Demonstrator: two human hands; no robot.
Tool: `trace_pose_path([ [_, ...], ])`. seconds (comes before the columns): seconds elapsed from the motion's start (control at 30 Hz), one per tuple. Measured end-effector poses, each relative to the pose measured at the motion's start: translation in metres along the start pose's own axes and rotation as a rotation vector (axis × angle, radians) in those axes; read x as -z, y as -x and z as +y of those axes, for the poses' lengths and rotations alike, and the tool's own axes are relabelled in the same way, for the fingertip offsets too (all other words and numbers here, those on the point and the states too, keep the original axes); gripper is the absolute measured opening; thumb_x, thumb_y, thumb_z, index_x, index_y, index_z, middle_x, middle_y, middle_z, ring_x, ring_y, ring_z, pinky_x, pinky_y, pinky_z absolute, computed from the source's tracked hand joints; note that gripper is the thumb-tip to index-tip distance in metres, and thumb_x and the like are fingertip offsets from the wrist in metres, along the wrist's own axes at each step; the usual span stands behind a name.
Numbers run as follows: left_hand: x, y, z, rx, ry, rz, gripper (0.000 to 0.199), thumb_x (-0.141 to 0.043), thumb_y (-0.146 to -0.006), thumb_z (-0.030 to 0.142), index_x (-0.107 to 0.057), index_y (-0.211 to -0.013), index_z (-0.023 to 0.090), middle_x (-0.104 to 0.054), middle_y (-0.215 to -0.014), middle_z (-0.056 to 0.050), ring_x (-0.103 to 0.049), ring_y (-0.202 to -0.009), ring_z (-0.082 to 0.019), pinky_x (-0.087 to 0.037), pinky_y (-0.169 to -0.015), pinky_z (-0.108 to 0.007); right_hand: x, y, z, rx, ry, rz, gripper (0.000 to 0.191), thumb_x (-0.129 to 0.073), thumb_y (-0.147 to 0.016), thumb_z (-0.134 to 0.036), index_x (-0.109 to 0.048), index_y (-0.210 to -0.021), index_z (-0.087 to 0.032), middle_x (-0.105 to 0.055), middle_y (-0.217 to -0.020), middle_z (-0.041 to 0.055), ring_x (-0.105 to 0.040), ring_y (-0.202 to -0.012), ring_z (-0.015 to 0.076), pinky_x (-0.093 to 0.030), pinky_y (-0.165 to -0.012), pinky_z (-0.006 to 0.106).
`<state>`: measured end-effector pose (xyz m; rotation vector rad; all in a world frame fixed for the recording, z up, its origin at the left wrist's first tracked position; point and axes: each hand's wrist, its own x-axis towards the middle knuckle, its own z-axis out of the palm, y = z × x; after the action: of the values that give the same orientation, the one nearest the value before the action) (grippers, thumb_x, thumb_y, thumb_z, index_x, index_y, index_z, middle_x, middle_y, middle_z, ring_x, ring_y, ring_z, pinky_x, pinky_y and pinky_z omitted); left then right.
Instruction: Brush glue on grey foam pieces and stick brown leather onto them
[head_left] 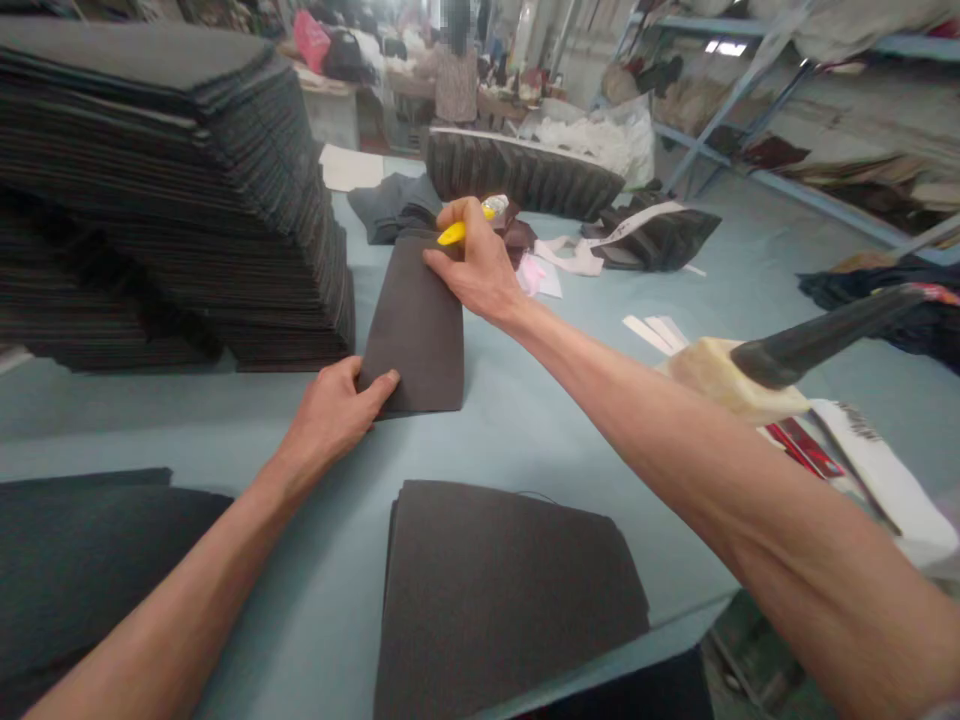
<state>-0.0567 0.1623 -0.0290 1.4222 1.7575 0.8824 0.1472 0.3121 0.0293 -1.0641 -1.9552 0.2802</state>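
Note:
A dark grey fabric panel (416,330) lies lengthwise on the blue-green table. My left hand (336,402) pinches its near left corner, thumb on top and fingers underneath. At the far end, my right hand (480,262) grips the panel's edge with the thumb on top. A slim yellow tool (452,234) with a pale, shiny end is tucked in the right hand; its kind is unclear. Close to the table's front edge lies a stack of dark panels (510,590). More dark fabric (90,570) sits under and beside my left forearm.
A tall stack of dark cut pieces (277,200) rises at the left. Bundled pieces (517,175) stand at the back. By my right forearm lies a mallet with a pale head (731,378). Shelving (750,170) lines the right; a person (456,85) is in the background.

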Motion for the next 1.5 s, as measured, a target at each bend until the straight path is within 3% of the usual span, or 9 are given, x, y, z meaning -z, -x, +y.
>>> trace_pose_path([
  [0.27,0.006,0.002,-0.006,-0.008,-0.204,0.098,0.047,-0.055,-0.084,0.060,-0.072,-0.104,0.021,-0.079,-0.090,-0.009,-0.077,-0.082,-0.029,-0.060,-0.067,-0.035,-0.027,-0.014,0.031,0.024,0.010,-0.024,0.033,-0.068,-0.094,-0.025,-0.047,-0.119,-0.027,-0.068,-0.122,0.0021,-0.067,-0.112,0.0228,-0.051,-0.118,0.045],
  [0.47,0.017,0.018,-0.018,-0.069,-0.264,0.151,0.048,-0.047,-0.088,0.053,-0.072,-0.112,0.020,-0.080,-0.089,-0.009,-0.078,-0.083,-0.029,-0.062,-0.083,-0.042,-0.045,-0.011,0.043,-0.044,-0.034,-0.001,0.032,-0.067,-0.091,-0.026,-0.049,-0.117,-0.026,-0.068,-0.120,0.0046,-0.066,-0.106,0.0247,-0.055,-0.110,0.049],
  [0.6,0.013,0.024,-0.028,-0.108,-0.265,0.191,0.048,-0.048,-0.089,0.052,-0.073,-0.114,0.020,-0.081,-0.093,-0.008,-0.077,-0.084,-0.026,-0.062,-0.089,-0.040,-0.054,-0.008,0.047,-0.101,-0.043,0.005,0.033,-0.065,-0.089,-0.026,-0.049,-0.117,-0.024,-0.068,-0.119,0.0048,-0.067,-0.105,0.0248,-0.057,-0.105,0.047],
  [0.77,0.003,0.030,-0.032,-0.167,-0.279,0.201,0.049,-0.047,-0.091,0.051,-0.074,-0.118,0.020,-0.080,-0.098,-0.010,-0.075,-0.090,-0.028,-0.059,-0.094,-0.042,-0.060,-0.006,0.047,-0.083,0.055,-0.029,0.033,-0.065,-0.093,-0.031,-0.048,-0.121,-0.026,-0.070,-0.116,0.0030,-0.069,-0.101,0.0251,-0.058,-0.099,0.045],
  [0.9,0.000,0.031,-0.030,-0.179,-0.281,0.207,0.053,-0.047,-0.089,0.052,-0.074,-0.119,0.018,-0.078,-0.098,-0.011,-0.073,-0.088,-0.028,-0.057,-0.093,-0.043,-0.052,-0.004,0.045,-0.066,0.195,-0.080,0.035,-0.070,-0.095,-0.030,-0.048,-0.122,-0.027,-0.072,-0.116,0.0023,-0.070,-0.103,0.0264,-0.059,-0.100,0.045],
  [1.03,0.000,0.030,-0.028,-0.179,-0.278,0.209,0.052,-0.047,-0.088,0.053,-0.074,-0.116,0.019,-0.078,-0.099,-0.010,-0.071,-0.087,-0.026,-0.055,-0.095,-0.043,-0.024,0.010,0.043,-0.019,0.258,-0.046,0.034,-0.072,-0.096,-0.029,-0.047,-0.120,-0.026,-0.070,-0.123,0.0031,-0.068,-0.107,0.0235,-0.057,-0.108,0.047],
  [1.17,0.003,0.030,-0.025,-0.158,-0.270,0.182,0.054,-0.048,-0.086,0.054,-0.075,-0.117,0.018,-0.077,-0.098,-0.010,-0.070,-0.086,-0.024,-0.056,-0.095,-0.042,0.029,0.054,0.029,-0.004,0.167,-0.012,0.031,-0.073,-0.096,-0.031,-0.048,-0.114,-0.026,-0.073,-0.118,0.0014,-0.070,-0.099,0.0208,-0.059,-0.104,0.047],
  [1.37,0.015,0.043,-0.015,-0.133,-0.195,0.107,0.066,-0.051,-0.083,0.065,-0.075,-0.124,0.018,-0.079,-0.109,-0.009,-0.073,-0.097,-0.025,-0.058,-0.104,-0.046,0.124,0.182,-0.020,-0.185,0.011,0.004,0.040,-0.082,-0.092,-0.045,-0.050,-0.109,-0.028,-0.079,-0.120,0.0019,-0.075,-0.094,0.0174,-0.062,-0.091,0.040],
  [1.5,0.017,0.072,-0.004,-0.109,-0.125,0.030,0.074,-0.057,-0.077,0.077,-0.074,-0.126,0.024,-0.080,-0.116,-0.006,-0.074,-0.107,-0.028,-0.059,-0.111,-0.049,0.160,0.273,-0.049,-0.262,0.024,0.055,0.044,-0.085,-0.092,-0.051,-0.050,-0.107,-0.028,-0.080,-0.126,0.0089,-0.079,-0.100,0.0212,-0.064,-0.091,0.043],
])
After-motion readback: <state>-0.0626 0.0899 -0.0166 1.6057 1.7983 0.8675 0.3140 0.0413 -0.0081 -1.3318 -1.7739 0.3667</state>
